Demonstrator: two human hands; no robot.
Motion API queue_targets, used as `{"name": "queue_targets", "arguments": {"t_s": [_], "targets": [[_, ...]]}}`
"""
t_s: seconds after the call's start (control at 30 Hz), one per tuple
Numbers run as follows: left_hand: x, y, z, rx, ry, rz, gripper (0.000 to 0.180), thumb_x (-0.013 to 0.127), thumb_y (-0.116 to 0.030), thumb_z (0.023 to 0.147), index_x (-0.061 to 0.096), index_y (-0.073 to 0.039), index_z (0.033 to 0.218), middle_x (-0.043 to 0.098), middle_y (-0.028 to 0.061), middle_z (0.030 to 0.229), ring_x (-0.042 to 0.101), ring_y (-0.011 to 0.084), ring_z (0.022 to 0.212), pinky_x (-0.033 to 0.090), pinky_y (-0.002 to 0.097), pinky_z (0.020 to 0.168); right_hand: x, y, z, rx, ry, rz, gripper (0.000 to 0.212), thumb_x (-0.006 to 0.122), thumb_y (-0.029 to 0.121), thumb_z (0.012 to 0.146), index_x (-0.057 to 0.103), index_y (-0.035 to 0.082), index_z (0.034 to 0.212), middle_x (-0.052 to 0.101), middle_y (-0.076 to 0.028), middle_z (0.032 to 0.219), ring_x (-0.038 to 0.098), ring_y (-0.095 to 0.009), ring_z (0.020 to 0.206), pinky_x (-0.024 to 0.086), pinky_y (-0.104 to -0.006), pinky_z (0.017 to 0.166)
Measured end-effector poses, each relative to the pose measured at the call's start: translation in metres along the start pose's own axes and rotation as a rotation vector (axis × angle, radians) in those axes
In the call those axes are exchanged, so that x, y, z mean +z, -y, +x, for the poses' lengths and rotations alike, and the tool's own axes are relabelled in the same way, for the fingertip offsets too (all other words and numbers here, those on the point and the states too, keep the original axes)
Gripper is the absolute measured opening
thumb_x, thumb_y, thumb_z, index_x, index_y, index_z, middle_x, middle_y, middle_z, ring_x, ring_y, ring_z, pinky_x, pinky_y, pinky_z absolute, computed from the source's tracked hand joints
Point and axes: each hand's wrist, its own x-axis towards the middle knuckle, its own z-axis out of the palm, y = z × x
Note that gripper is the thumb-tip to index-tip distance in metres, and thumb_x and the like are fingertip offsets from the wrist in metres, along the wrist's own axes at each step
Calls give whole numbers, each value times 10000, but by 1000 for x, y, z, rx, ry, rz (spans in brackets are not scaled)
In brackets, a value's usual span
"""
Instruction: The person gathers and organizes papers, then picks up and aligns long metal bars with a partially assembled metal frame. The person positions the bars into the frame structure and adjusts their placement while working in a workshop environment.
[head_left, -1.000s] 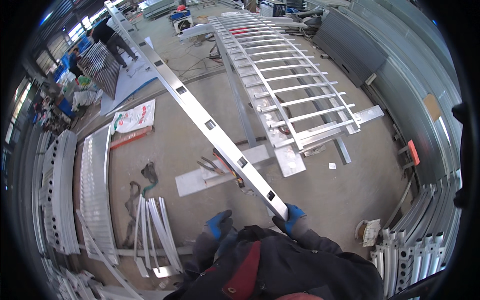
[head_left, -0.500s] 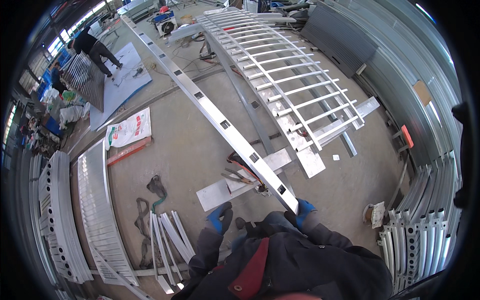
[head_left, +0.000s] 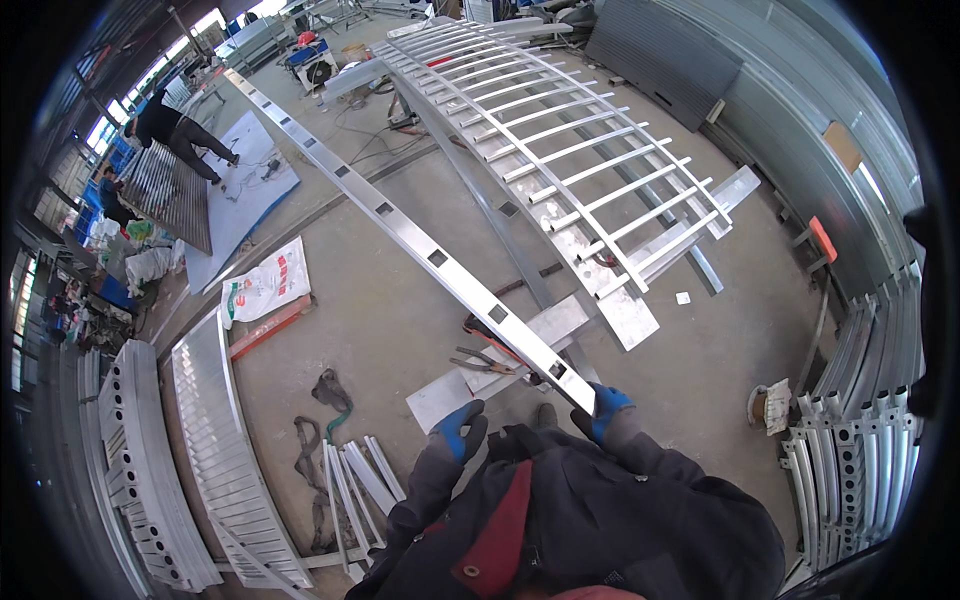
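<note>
A long silver metal bar (head_left: pixel 410 235) with a row of square cut-outs runs from in front of me to the far left. My right hand (head_left: pixel 609 408), in a blue and dark glove, is closed on its near end. My left hand (head_left: pixel 461 430), gloved alike, is held apart from the bar with its fingers spread and nothing in them. Pliers (head_left: pixel 485 363) with long handles lie just beyond it, on a pale metal plate (head_left: pixel 440 398). An orange-red tool (head_left: pixel 482 332) beside them is partly covered by the bar.
A ladder-like silver frame (head_left: pixel 590 205) rests on supports at the right. Curved metal sections (head_left: pixel 860 470) stand at the lower right. Slatted panels (head_left: pixel 235 440), thin strips (head_left: pixel 350 480) and a white sack (head_left: pixel 268 284) lie at the left. A person (head_left: pixel 180 135) bends over a grille farther off.
The bar's far end has swung left and toward me, and its body now lies closer to the pliers. My right hand stays on the near end. The whole view has shifted slightly.
</note>
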Motion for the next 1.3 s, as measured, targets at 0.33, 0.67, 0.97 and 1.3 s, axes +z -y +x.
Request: {"name": "queue_targets", "arguments": {"t_s": [0.33, 0.67, 0.97, 1.3], "targets": [[36, -16, 57, -44, 36, 48, 382, 728, -173, 938, 671, 16, 1265, 734, 182, 1178, 722, 256, 1077, 559, 368, 948, -25, -35, 50, -35, 101, 25, 525, 743, 393, 832, 646, 145, 1284, 717, -166, 1008, 695, -370, 937, 553, -479, 810], [74, -37, 100, -76, 47, -33, 429, 692, -108, 964, 588, 44, 1351, 702, 186, 1211, 701, 239, 1086, 557, 340, 944, -49, -76, 78, -33, 142, 3, 497, 740, 440, 805, 672, 168, 1216, 719, -154, 1027, 694, -377, 953, 561, -491, 814], [87, -65, 152, -399, 211, -766, 669, 536, -309, 1061, 244, -63, 1611, 451, 217, 1540, 540, 341, 1348, 469, 445, 1074, -50, -89, 88, -76, 102, -51, 538, 729, 463, 808, 637, 187, 1261, 697, -167, 986, 682, -407, 913, 556, -509, 793], [44, -24, 160, -444, 166, -1024, 616, 543, -442, 1039, 443, -27, 1483, 566, 168, 1429, 582, 333, 1282, 480, 491, 1086, -6, -55, 84, -125, 142, -115, 559, 703, 434, 832, 600, 199, 1328, 680, -173, 969, 677, -394, 863, 529, -510, 718]]}}
